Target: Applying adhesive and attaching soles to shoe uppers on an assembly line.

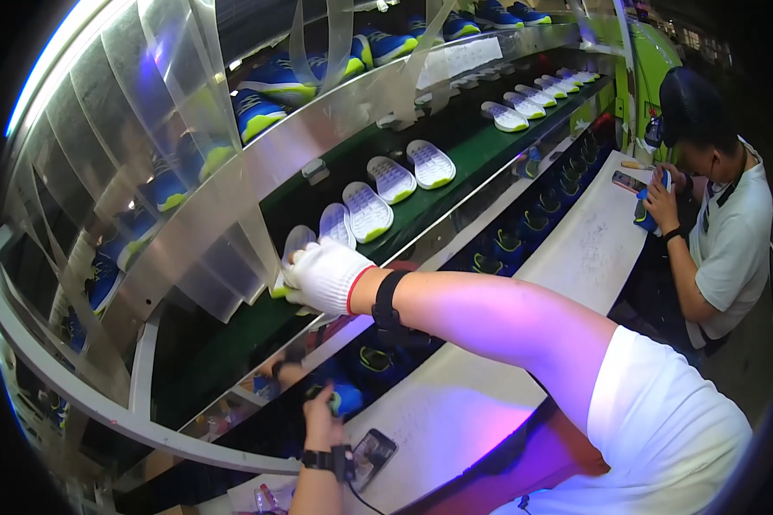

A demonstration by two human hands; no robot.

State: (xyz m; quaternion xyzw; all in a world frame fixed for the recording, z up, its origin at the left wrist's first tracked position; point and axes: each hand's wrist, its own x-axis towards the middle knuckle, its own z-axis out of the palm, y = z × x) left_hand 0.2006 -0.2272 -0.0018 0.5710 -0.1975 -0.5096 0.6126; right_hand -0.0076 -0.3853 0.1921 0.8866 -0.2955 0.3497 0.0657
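My right hand, in a white glove with a red cuff, reaches across to the green conveyor belt. Its fingers are closed around the near end of a white shoe sole with a yellow-green tip; the glove hides part of the grip. Beside it on the belt, several similar soles lie in a row. Lower down, my bare left hand grips a blue shoe upper with yellow-green trim, somewhat blurred. A phone lies on the white worktable, just right of my left wrist.
Blue shoes stand on the upper shelf behind clear plastic strips. Dark uppers line a lower channel beside the white table. A curved metal rail crosses the near left. A co-worker sits at right, handling a blue shoe.
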